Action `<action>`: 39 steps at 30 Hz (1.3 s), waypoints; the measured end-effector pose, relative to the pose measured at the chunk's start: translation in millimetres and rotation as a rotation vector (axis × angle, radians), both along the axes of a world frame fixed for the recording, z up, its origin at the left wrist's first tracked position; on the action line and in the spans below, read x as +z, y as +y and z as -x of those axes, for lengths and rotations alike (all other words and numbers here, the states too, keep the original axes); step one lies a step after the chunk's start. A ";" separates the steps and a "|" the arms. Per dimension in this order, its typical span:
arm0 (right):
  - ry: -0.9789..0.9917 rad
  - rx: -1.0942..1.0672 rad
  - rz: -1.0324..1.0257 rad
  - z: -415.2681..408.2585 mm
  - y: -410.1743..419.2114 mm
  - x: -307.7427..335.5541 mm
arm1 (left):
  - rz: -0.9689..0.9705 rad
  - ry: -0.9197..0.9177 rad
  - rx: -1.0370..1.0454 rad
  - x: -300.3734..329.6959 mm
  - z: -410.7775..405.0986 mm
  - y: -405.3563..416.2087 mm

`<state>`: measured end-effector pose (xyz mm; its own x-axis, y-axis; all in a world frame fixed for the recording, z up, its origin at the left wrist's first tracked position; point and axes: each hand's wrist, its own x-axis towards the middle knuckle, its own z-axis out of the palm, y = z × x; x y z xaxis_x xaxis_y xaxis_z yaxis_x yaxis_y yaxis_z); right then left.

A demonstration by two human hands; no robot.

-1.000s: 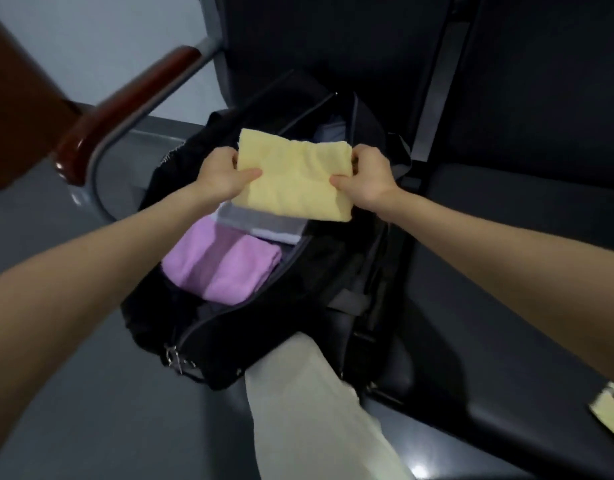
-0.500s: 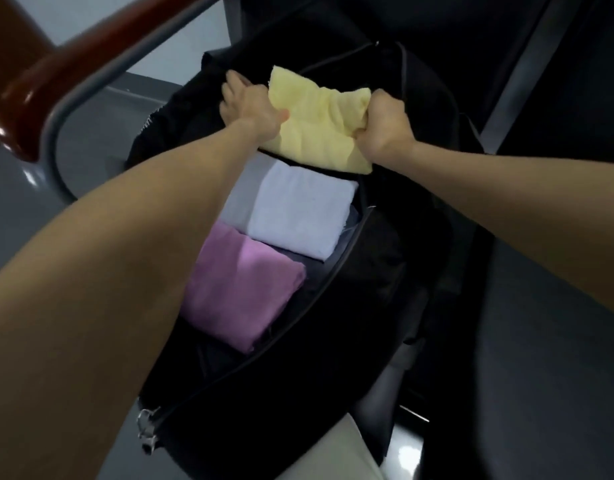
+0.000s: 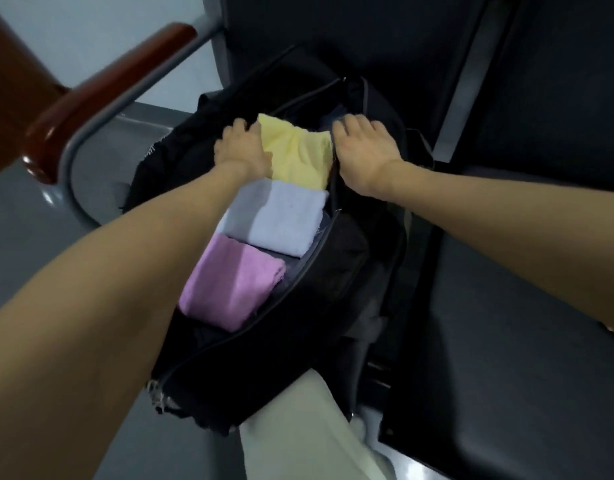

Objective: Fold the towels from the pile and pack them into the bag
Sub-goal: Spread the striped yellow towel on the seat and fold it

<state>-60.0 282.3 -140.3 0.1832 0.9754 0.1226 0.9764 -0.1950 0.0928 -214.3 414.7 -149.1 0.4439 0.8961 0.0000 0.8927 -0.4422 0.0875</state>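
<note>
A black bag (image 3: 336, 292) lies unzipped on a dark seat. Three folded towels sit in a row inside it: a pink towel (image 3: 229, 278) nearest me, a white towel (image 3: 281, 220) in the middle and a yellow towel (image 3: 298, 154) at the far end. My left hand (image 3: 241, 148) rests flat along the yellow towel's left edge, thumb touching the cloth. My right hand (image 3: 364, 150) lies with straight fingers at the towel's right edge, over the rim of the bag. The fingertips of both hands are blurred.
A wooden armrest (image 3: 108, 88) on a grey metal frame runs to the left of the bag. A dark padded seat (image 3: 513, 341) and backrest lie to the right. My pale trouser leg (image 3: 309, 431) shows below the bag.
The yellow towel went from held above the bag down into its far end. Both hands let go of their grip and now lie flat at its sides.
</note>
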 end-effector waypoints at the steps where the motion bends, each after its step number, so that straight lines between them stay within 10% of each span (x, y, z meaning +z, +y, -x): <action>1: -0.024 -0.014 0.034 -5.4 -12.6 5.5 | 0.020 0.016 -0.028 2.0 2.7 -13.7; 26: 0.312 -0.695 0.277 -147.5 -537.0 17.1 | 0.354 0.087 -0.840 29.5 -183.3 -441.2; 39: 0.480 -0.620 0.144 -153.6 -601.9 -34.3 | 0.377 -0.047 -0.958 -41.6 -235.2 -535.7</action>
<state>93.5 -319.6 -174.6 0.6988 0.6785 -0.2265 0.6334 -0.7341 -0.2447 20.9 -120.9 -190.7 0.9788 0.1113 -0.1722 0.1719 -0.9030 0.3937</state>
